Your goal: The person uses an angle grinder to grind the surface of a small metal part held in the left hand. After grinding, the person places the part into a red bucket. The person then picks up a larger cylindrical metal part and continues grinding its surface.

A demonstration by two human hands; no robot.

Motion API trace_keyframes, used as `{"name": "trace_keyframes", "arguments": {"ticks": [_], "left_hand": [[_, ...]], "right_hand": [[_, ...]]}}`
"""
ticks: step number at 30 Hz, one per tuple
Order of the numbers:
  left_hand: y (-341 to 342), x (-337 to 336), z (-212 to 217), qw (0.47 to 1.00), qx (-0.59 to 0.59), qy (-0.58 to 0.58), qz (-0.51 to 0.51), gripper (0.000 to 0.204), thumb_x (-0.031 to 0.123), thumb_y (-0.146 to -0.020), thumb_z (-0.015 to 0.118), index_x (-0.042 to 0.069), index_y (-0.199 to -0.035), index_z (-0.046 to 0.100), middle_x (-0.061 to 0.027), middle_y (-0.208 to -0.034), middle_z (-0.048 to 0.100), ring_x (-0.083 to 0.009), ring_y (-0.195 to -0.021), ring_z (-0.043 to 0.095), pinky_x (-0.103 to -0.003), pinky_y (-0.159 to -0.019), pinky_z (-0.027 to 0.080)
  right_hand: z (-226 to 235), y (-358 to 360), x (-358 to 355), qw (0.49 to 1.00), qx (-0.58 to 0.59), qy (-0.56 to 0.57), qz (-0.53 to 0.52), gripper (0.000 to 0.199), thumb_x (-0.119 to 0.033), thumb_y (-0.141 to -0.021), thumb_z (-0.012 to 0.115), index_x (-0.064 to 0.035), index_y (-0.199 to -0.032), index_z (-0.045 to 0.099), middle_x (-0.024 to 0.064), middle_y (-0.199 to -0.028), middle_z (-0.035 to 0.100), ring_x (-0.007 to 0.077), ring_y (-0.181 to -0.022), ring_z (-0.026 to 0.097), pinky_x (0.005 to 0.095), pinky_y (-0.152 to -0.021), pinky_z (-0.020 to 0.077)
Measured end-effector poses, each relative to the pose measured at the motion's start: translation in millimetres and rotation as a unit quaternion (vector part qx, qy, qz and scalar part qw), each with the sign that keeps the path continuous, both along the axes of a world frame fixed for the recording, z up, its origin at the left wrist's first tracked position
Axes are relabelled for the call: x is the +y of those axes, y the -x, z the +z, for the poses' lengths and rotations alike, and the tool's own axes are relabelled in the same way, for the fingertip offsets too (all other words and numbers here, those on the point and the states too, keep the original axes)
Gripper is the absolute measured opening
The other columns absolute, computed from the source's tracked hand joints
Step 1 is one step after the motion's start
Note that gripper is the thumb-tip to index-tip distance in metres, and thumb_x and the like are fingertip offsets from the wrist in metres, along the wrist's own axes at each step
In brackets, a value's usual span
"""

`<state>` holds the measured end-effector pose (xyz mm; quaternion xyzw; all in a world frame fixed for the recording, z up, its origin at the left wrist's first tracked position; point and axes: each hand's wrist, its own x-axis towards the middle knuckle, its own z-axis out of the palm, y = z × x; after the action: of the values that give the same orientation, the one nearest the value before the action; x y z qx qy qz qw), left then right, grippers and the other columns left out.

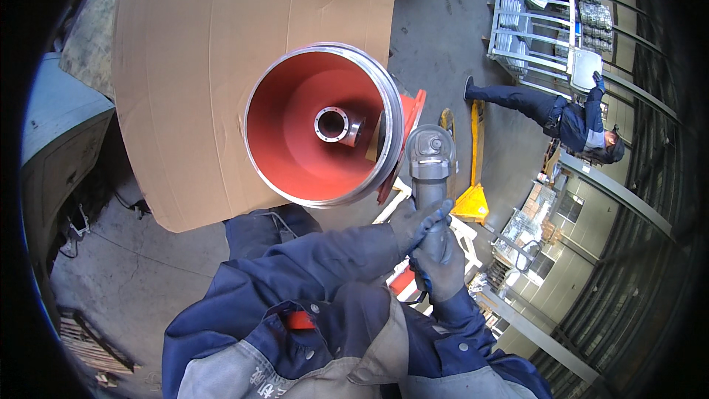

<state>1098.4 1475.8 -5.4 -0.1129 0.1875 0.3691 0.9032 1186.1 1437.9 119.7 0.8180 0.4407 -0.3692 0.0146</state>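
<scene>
Both my gloved hands are closed around a grey angle grinder (430,186), its head pointing away from me. My left hand (415,226) wraps the middle of the body, just behind the head. Nearer to me, my right hand (444,267) grips the rear of the body. Left of the grinder stands a large round metal housing (310,170), painted red inside with a bare metal rim. A small flanged ring with holes (331,125) sits inside it. The grinder's head is close to the red flange (415,120) on the housing's right side; I cannot tell whether they touch.
Brown cardboard (185,89) lies under the housing. Beyond the grinder is a yellow pallet jack (473,203). A white frame (464,240) is behind my hands. At the upper right a person (569,114) in dark blue stands by a white rack (533,22). A grey-white cabinet (66,111) is at left.
</scene>
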Motion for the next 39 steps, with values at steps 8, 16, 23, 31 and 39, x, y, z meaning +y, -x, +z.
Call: {"name": "trace_keyframes", "arguments": {"ticks": [8, 16, 23, 31, 39], "left_hand": [[2, 2, -2, 1.0, -0.011, 0.005, 0.01, 0.055, 0.042, -0.093, 0.088, 0.001, -0.121, 0.066, -0.0086, -0.098, 0.074, -0.016, -0.086, 0.071, -0.034, -0.079, 0.06], [-8, 0, -7, 0.999, -0.022, 0.024, 0.017, 0.054, 0.041, -0.093, 0.088, 0.0, -0.121, 0.066, -0.0089, -0.098, 0.074, -0.0163, -0.087, 0.072, -0.034, -0.079, 0.06], [-4, 7, -10, 1.0, -0.012, 0.001, 0.008, 0.056, 0.045, -0.094, 0.085, -0.001, -0.121, 0.066, -0.0096, -0.098, 0.073, -0.0171, -0.087, 0.071, -0.033, -0.08, 0.06], [-3, 23, -6, 0.999, -0.029, -0.029, 0.011, 0.064, 0.05, -0.093, 0.086, -0.001, -0.126, 0.066, -0.0118, -0.103, 0.074, -0.0176, -0.09, 0.072, -0.034, -0.082, 0.061], [-11, 11, -12, 1.0, 0.006, 0.01, -0.028, 0.069, 0.054, -0.09, 0.087, -0.002, -0.125, 0.067, -0.0126, -0.105, 0.075, -0.0202, -0.091, 0.074, -0.037, -0.085, 0.061]], "right_hand": [[-1, 2, 4, 1.0, 0.003, 0.004, 0.006, 0.058, -0.007, -0.087, 0.079, 0.003, -0.138, 0.054, 0.0145, -0.102, 0.072, 0.0208, -0.079, 0.074, 0.0347, -0.069, 0.0605], [3, 10, 10, 1.0, 0.009, 0.012, -0.019, 0.055, -0.007, -0.087, 0.08, 0.0025, -0.134, 0.054, 0.0143, -0.1, 0.072, 0.02, -0.077, 0.073, 0.0342, -0.069, 0.0602], [0, 10, 17, 1.0, 0.005, 0.001, 0.011, 0.052, -0.01, -0.088, 0.08, 0.002, -0.133, 0.056, 0.0137, -0.1, 0.072, 0.0197, -0.076, 0.073, 0.0339, -0.069, 0.06], [1, 15, 24, 0.998, 0.035, -0.05, -0.011, 0.059, -0.016, -0.087, 0.081, 0.0035, -0.137, 0.057, 0.0139, -0.101, 0.073, 0.0194, -0.079, 0.073, 0.0347, -0.07, 0.0603], [4, 14, 20, 0.999, 0.017, -0.002, -0.042, 0.061, -0.032, -0.085, 0.084, 0.0019, -0.13, 0.063, 0.0132, -0.097, 0.074, 0.0188, -0.078, 0.073, 0.0362, -0.07, 0.0589]]}}
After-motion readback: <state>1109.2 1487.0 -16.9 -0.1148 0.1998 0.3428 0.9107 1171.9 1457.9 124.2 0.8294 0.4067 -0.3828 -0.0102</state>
